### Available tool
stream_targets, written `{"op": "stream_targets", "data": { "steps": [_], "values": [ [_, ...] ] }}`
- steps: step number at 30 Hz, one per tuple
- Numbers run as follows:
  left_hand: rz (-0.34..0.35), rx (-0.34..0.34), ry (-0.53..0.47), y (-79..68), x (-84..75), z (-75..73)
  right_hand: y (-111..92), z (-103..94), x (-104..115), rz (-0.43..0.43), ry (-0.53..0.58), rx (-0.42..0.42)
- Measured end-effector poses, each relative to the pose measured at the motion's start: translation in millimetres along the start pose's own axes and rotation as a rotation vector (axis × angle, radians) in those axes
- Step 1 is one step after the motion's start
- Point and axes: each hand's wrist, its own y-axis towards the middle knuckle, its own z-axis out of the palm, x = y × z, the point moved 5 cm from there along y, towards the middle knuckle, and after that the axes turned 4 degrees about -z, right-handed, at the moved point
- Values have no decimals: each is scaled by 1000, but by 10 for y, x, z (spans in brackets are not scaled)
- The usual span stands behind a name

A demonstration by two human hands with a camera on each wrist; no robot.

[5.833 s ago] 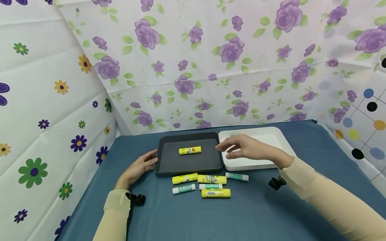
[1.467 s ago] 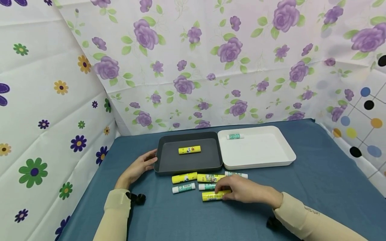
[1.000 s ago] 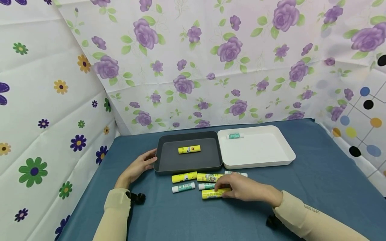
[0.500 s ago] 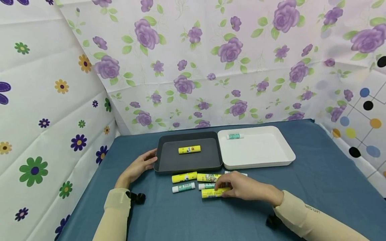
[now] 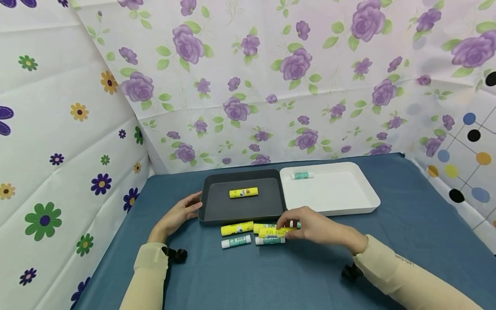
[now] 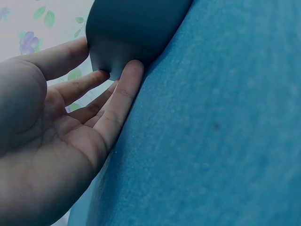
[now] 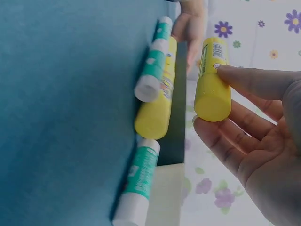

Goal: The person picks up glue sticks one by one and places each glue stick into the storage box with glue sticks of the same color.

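My right hand pinches a yellow glue stick between thumb and fingers. The right wrist view shows this glue stick off the cloth, above the others. My left hand touches the left side of the dark grey tray; its fingertips press the tray wall in the left wrist view. One yellow glue stick lies in that tray. A green-and-white glue stick lies in the white tray.
In front of the trays lie a yellow glue stick, another yellow one partly covered, and green-and-white glue sticks. One green-and-white stick is mostly hidden behind my right hand in the head view. Blue cloth covers the table.
The right hand went from over the white tray to the nearest yellow glue stick, gripped it, and has now lifted it up and away from me. The left hand has stayed still.
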Motion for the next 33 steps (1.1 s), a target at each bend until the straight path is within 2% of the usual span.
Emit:
{"op": "stream_targets", "data": {
  "steps": [7,21,33],
  "values": [
    [-3,3,-8,7,7,-5,35,-131,9,18,-29,-46],
    [8,11,-4,-8,-10,1,69,-205,18,6,-49,-55],
    [2,9,-15,-2,2,2,206,-329,58,3,-43,-69]
  ]
}}
